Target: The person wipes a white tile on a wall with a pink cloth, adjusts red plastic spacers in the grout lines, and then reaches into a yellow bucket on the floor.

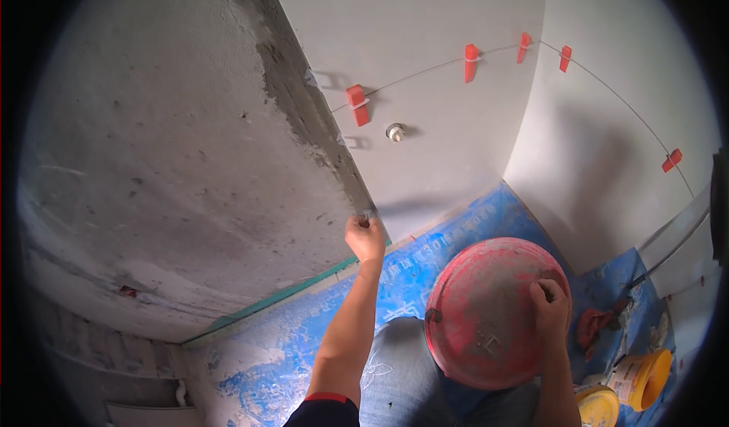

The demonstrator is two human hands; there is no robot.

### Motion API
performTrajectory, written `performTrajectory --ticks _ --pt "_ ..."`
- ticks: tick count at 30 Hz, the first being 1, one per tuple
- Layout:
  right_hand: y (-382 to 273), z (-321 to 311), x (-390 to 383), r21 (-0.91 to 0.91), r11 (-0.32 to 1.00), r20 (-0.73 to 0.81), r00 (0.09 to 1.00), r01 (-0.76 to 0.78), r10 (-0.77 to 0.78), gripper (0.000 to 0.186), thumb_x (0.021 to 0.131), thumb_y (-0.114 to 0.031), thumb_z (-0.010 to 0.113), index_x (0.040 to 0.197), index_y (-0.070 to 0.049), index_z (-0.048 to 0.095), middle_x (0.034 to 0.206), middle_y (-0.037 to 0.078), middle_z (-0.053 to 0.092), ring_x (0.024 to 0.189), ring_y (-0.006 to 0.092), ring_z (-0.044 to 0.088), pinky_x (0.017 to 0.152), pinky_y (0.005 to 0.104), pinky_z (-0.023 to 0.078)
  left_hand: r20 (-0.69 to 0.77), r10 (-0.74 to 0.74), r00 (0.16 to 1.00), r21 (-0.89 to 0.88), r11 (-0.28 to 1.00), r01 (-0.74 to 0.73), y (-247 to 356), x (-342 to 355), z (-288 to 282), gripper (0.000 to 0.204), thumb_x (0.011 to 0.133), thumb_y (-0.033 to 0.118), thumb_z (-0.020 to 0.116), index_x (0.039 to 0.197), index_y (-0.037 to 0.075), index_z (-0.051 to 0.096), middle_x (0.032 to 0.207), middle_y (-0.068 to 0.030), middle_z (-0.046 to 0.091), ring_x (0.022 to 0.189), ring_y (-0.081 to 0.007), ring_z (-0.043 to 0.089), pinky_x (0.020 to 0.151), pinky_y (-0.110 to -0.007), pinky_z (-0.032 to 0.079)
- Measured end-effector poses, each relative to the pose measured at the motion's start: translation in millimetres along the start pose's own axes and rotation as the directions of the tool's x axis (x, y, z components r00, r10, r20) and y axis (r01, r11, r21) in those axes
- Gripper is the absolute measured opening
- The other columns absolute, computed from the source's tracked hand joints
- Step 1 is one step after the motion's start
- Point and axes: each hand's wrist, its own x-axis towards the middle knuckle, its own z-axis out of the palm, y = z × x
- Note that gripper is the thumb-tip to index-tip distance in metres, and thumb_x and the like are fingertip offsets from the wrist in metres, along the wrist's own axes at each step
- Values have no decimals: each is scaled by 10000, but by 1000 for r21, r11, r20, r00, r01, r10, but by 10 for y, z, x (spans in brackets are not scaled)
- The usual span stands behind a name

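Observation:
My left hand [365,238] is raised to the lower edge of the pale wall tile [433,24], where the tile meets bare cement. Its fingers pinch what looks like a small pale tile-levelling clip [367,215], mostly hidden by the fingertips. Two similar clips stick out farther up the same edge. My right hand [552,305] is over the right side of a round red tub [463,358], smeared with grey cement. Those fingers are curled together, and what they hold, if anything, cannot be made out. A few small clips [487,342] lie on the tub's grey-smeared surface.
Red wedges [358,105] sit in clips along the tile joint. A pipe fitting [396,132] pokes through the tile. Bare cement wall [167,123] fills the left. Blue sheeting [319,332] covers the floor. Yellow buckets [651,381] stand at lower right.

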Motion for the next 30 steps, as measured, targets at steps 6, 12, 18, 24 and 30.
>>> performTrajectory --ticks 6,12,18,24,30 --pt "60 -6 15 40 999 15 1000 1 -2 196 894 -195 659 939 -4 665 869 9 633 833 101 571 766 253 451 -36 -2 999 48 999 3 -148 -43 274 135 743 55 641 700 -27 543 691 -213 617 644 -393 608 650 -435 498" --pt "36 -11 18 38 999 26 999 -21 20 194 900 -196 652 941 -6 664 874 7 633 830 94 567 759 252 449 9 127 992 112 986 -127 -197 -44 299 138 755 79 654 721 -24 568 705 -224 633 663 -390 632 669 -432 518" --pt "-75 25 -10 19 999 10 999 -34 33 213 908 -213 643 946 -4 661 876 8 633 834 101 566 762 255 450 45 192 980 205 959 -197 -219 -24 337 104 761 56 645 737 -19 577 749 -212 635 700 -399 626 674 -450 508" --pt "-9 13 -7 -52 999 -60 998 -10 7 254 901 -237 629 976 3 667 897 38 643 842 143 588 806 281 465 51 238 970 163 956 -243 -169 -157 187 235 783 158 739 785 -5 570 753 -152 629 653 -305 601 664 -386 503" --pt "-162 48 -185 487 829 166 961 -276 223 255 915 -133 522 1134 -15 581 944 57 607 872 170 585 812 295 479 671 188 718 -424 891 163 924 -994 -595 28 907 17 637 925 31 620 845 -22 648 785 -96 593 710 -269 510"
